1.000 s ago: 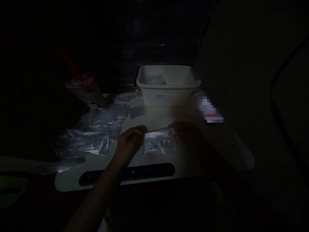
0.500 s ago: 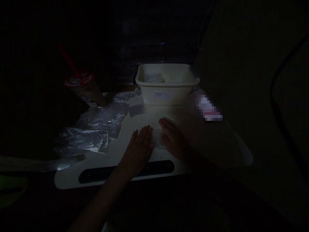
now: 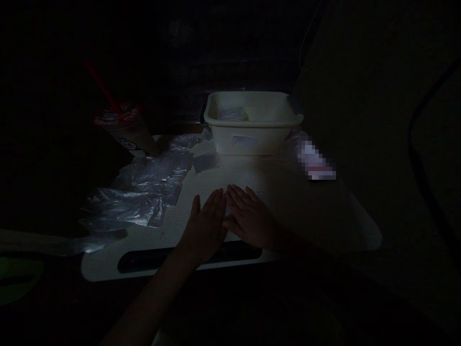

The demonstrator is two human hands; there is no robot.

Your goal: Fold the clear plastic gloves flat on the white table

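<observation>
My left hand [image 3: 206, 222] lies palm down near the front of the white table [image 3: 173, 230], its fingers stretched out. Close beside it, my right hand [image 3: 250, 214] rests flat with fingers extended toward the left hand's fingertips. Both hands press on a small clear plastic bag [image 3: 228, 209], of which only a sliver shows between them. What the bag holds, if anything, is hidden under the palms, and the light is very dim.
A cream plastic bin [image 3: 252, 137] with a few clear packets inside stands at the back. Clear plastic bags [image 3: 126, 206] are heaped on the left. Behind them is a drink cup [image 3: 131, 137] with a red straw. A blurred item [image 3: 315, 161] lies right; a dark slot [image 3: 144, 261] runs along the front.
My right hand has come down and left, from raised over the plastic bag to flat on it beside my left hand. My left hand has hardly moved.
</observation>
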